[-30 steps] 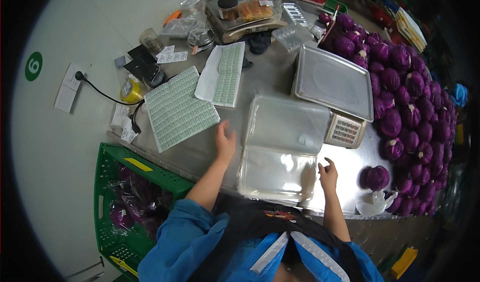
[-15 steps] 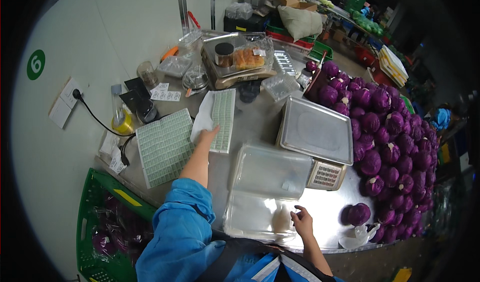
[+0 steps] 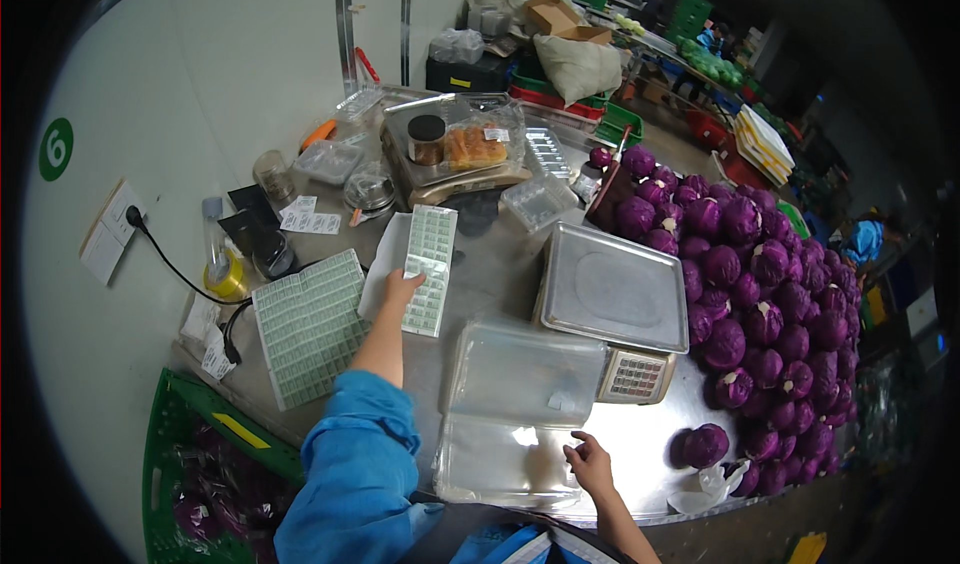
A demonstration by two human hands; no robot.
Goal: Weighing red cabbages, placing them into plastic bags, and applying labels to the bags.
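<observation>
My left hand (image 3: 402, 289) grips a sheet of small green-printed labels (image 3: 431, 244) by its left side, thumb over the printed face. A blank white sheet (image 3: 389, 259) shows under it on the left. Flat on the steel table, a wider label sheet (image 3: 310, 329) lies left of my forearm. My right hand (image 3: 592, 464) hovers over the near right corner of a stack of clear plastic bags (image 3: 525, 374), fingers bent and apart, with nothing visible in them. Beyond the bags stands a weighing scale (image 3: 617, 286) with a bare metal pan.
Purple cabbages (image 3: 765, 264) are heaped along the right, with a single cabbage (image 3: 706, 445) nearer me. Another scale (image 3: 455, 169) at the back carries a jar (image 3: 427, 141) and a bread pack (image 3: 477, 147). A green crate (image 3: 165, 444) holds bagged cabbages at lower left. A black cable (image 3: 180, 264) reaches the table.
My left hand has shifted its grip, with its thumb now farther onto the label sheet. The view has moved slightly, so everything sits a little lower and more leftward. My right hand stays by the bags.
</observation>
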